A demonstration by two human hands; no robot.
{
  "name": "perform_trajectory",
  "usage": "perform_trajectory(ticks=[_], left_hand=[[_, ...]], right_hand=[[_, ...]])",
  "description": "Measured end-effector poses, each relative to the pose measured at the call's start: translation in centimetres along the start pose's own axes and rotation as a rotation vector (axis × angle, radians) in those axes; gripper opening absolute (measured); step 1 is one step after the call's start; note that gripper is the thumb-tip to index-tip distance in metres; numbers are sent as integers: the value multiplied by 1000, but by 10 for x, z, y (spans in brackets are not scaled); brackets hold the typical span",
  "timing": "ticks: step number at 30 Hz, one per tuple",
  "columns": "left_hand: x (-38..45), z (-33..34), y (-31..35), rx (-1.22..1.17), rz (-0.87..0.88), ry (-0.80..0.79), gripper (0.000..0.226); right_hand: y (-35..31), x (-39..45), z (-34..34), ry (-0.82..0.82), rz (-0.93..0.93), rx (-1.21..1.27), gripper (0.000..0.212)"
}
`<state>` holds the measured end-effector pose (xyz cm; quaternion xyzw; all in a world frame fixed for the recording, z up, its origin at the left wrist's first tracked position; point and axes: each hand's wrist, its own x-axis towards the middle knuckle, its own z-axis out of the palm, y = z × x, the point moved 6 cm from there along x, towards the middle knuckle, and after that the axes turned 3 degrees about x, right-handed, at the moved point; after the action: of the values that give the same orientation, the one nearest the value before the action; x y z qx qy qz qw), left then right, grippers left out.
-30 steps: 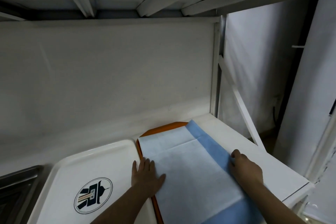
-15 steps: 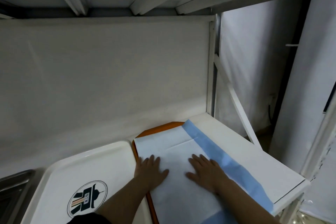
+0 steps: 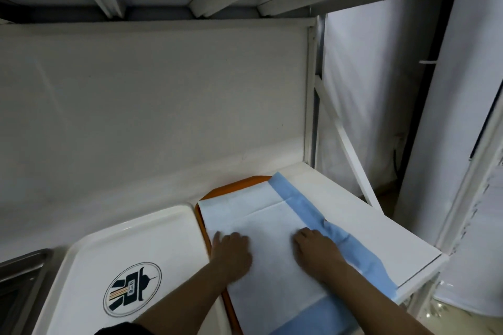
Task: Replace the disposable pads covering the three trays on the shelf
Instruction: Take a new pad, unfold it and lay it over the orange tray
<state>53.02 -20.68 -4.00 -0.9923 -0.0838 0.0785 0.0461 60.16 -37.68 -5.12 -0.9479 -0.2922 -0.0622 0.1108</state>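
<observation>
A white disposable pad [image 3: 253, 215] with a blue border lies over an orange tray [image 3: 236, 183] on the white shelf [image 3: 362, 223]. Only the tray's far rim and left edge show. My left hand [image 3: 231, 250] presses on the pad near its left edge; it is blurred, fingers pointing away from me. My right hand [image 3: 315, 249] lies flat on the pad beside the blue strip, which is creased next to it. Left of the orange tray sits a white tray [image 3: 136, 236] with a round dark logo and no pad on it.
A metal tray [image 3: 21, 275] shows at the far left edge. The shelf's back panel rises behind the trays and an upper shelf hangs overhead. The shelf ends at the right by a white frame post [image 3: 310, 95] with a diagonal brace.
My right hand came in from the pad's right edge onto its middle, then slid back toward the blue strip. My left hand shifted slightly right on the pad.
</observation>
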Motion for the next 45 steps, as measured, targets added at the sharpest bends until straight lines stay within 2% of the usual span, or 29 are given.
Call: perform_trajectory(ticks=[1, 2, 3, 5, 6, 9, 11, 15, 18, 21, 23, 25, 29, 32, 33, 37, 40, 41, 42, 45], left_hand=[[-6, 0, 13, -21, 48, -9, 47], [-15, 1, 25, -45, 79, -19, 48], [-23, 2, 35, -65, 101, -12, 52], [-43, 0, 54, -110, 150, 33, 71], [-52, 1, 59, -142, 158, 50, 75], [-80, 1, 68, -209, 156, 58, 71], [-98, 4, 70, -227, 142, 35, 64], [-124, 16, 66, -204, 159, -28, 96], [-128, 25, 63, -203, 155, -73, 72], [-124, 25, 58, -231, 150, -132, 67], [-124, 22, 57, -237, 166, -179, 69], [-127, 18, 58, -230, 190, -182, 68], [-138, 2, 64, -235, 269, 8, 56], [-146, -3, 60, -272, 288, 110, 54], [-150, -2, 57, -268, 300, 114, 57], [-158, 7, 46, -197, 357, 54, 83], [-165, 9, 45, -114, 415, -13, 99], [-165, 10, 45, -94, 424, 14, 98], [-164, 10, 44, -95, 409, 55, 95], [-159, 10, 35, -222, 254, 200, 74]], right_hand=[[-2, -5, -1, -10, -7, 63, 5], [-3, -11, -3, -4, -39, 62, 8], [-5, -18, -4, -41, -59, 100, 15], [-11, -31, -10, -70, -127, 115, 57], [-14, -38, -13, -88, -152, 122, 70], [-21, -62, -25, -106, -176, 106, 85], [-22, -82, -32, -100, -182, 132, 106], [-16, -107, -33, -170, -114, 130, 122], [-3, -110, -28, -234, -30, 71, 133], [6, -103, -32, -197, 16, 47, 140], [8, -103, -39, -175, 21, 53, 139], [6, -103, -46, -121, -33, 51, 128], [-6, -111, -53, -102, -216, 62, 105], [-17, -125, -60, -42, -352, 44, 74], [-20, -129, -61, -53, -392, 19, 72], [-24, -144, -53, -254, -432, -33, 94], [-30, -150, -52, -175, -488, -89, 82], [-31, -150, -51, -113, -500, -93, 77], [-34, -149, -51, -43, -524, -82, 72], [-42, -148, -58, 37, -502, -5, 58]])
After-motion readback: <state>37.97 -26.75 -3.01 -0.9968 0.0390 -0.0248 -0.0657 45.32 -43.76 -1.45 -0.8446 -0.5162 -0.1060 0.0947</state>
